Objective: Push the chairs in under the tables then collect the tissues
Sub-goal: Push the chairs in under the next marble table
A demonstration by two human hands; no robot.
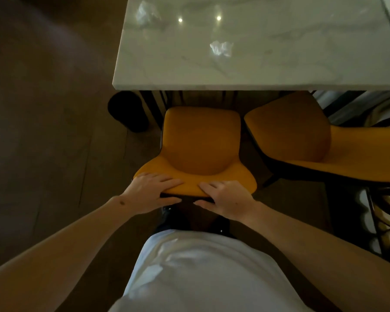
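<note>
A yellow chair [200, 143] stands just in front of the white marble table [189, 73], its seat outside the table's near edge. My left hand [151, 192] and my right hand [225, 199] both grip the top of its backrest, fingers over the front and thumbs behind. Two crumpled tissues lie on the table: one tissue [221, 48] near the middle, another tissue [148, 13] at the far left. A second yellow chair [302, 140] stands to the right, turned at an angle.
A dark round bin [127, 111] stands on the floor by the table's left corner. More furniture with dark metal legs [374, 212] crowds the right edge. Dark wooden floor [43, 109] spreads to the left.
</note>
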